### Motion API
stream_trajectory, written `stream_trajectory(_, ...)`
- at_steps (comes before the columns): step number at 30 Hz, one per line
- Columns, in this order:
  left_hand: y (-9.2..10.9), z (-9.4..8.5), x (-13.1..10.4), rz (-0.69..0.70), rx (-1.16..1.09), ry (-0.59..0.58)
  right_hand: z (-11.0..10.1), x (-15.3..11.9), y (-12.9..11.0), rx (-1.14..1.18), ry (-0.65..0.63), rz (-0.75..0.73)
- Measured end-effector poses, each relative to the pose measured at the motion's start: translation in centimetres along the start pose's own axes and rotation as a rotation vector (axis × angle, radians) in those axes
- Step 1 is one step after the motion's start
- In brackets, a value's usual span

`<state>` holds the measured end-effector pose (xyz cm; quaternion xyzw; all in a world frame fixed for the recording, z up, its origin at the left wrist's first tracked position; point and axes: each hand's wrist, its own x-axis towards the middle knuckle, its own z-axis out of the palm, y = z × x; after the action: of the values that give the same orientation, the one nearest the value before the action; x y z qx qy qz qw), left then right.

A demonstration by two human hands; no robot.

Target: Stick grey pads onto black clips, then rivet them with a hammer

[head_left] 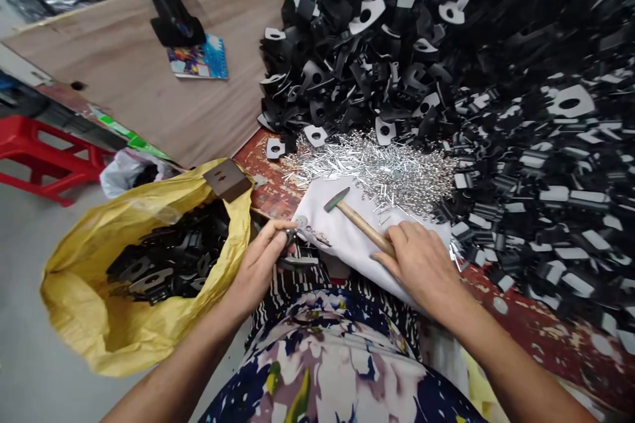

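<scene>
My right hand is wrapped round the wooden handle of a small hammer, whose dark head lies over a white cloth. At the front edge of the bench, my left hand pinches a black part with a metal plate. The fingers hide some of that part, so its exact kind is unclear. Just beyond the cloth spreads a heap of shiny metal pins.
A yellow sack of black parts stands to the left, with a brown block at its rim. Black parts with grey plates pile up behind the pins. Small black pieces cover the right side. A wooden board borders the left.
</scene>
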<state>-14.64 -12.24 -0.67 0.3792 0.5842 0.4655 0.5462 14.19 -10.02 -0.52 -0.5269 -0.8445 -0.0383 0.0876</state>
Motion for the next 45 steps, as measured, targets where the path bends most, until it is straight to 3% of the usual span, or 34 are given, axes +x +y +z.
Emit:
stream_trajectory(4, -1.6, 1.6, 0.9, 0.029, 0.138, -0.054, 0.9, -0.3, 1.5, -0.026, -0.168, 0.091)
stream_trajectory(8, -3.0, 3.5, 2.2, 0.041, 0.184, -0.067, 0.3, -1.1, 2.4, 0.082, -0.256, 0.165)
stream_trajectory(10, -3.3, 3.7, 2.6, 0.129, 0.262, -0.067, -0.6, -2.0, 2.8, 0.142, -0.195, 0.095)
stream_trajectory(14, -3.8, 3.7, 2.9, 0.229, 0.362, -0.040, -2.5, -4.0, 2.2, 0.263, 0.059, -0.010)
stream_trajectory(16, -4.2, 3.7, 2.9, 0.230, 0.356, -0.012, -2.6, -4.5, 1.4, 0.305, 0.183, -0.032)
stream_trajectory(18, -4.5, 3.8, 2.9, 0.243, 0.357, 0.022, -2.0, -4.6, 0.4, 0.305, 0.215, -0.072)
stream_trajectory(22, -5.0, 3.8, 2.9, 0.252, 0.343, 0.055, -0.5, -4.5, -0.4, 0.258, 0.099, -0.092)
stream_trajectory(26, -5.5, 3.8, 3.1, 0.241, 0.317, 0.031, -0.4, -5.0, -0.2, 0.314, 0.184, -0.045)
stream_trajectory(29, -5.6, 3.9, 3.3, 0.239, 0.353, 0.034, -0.6, -4.9, -0.2, 0.325, 0.046, -0.066)
stream_trajectory(32, -4.3, 3.6, 3.2, 0.245, 0.423, -0.048, -0.6, -3.8, 0.2, 0.402, -0.079, -0.056)
stream_trajectory(35, -1.1, 1.0, 2.1, 0.295, 0.594, -0.054, -0.4, -2.5, 1.0, 0.351, -0.033, -0.034)
stream_trajectory(36, 0.3, -0.6, 1.5, 0.321, 0.686, 0.030, -0.2, -2.2, 1.3, 0.291, 0.004, -0.033)
stream_trajectory(39, 4.4, -6.8, -0.6, 0.352, 1.057, 0.441, 1.0, -1.7, 1.6, 0.140, 0.073, -0.047)
stream_trajectory(41, 6.2, -10.6, -1.7, 0.358, 1.283, 0.567, 1.9, -1.7, 1.2, 0.111, 0.084, -0.059)
stream_trajectory(43, 7.0, -12.4, -2.1, 0.433, 1.193, 0.594, 2.8, -1.8, 0.6, 0.070, 0.107, -0.055)
stream_trajectory(45, 6.8, -11.6, -1.3, 0.441, 0.764, 0.512, 3.5, -1.8, -0.1, 0.008, 0.139, -0.044)
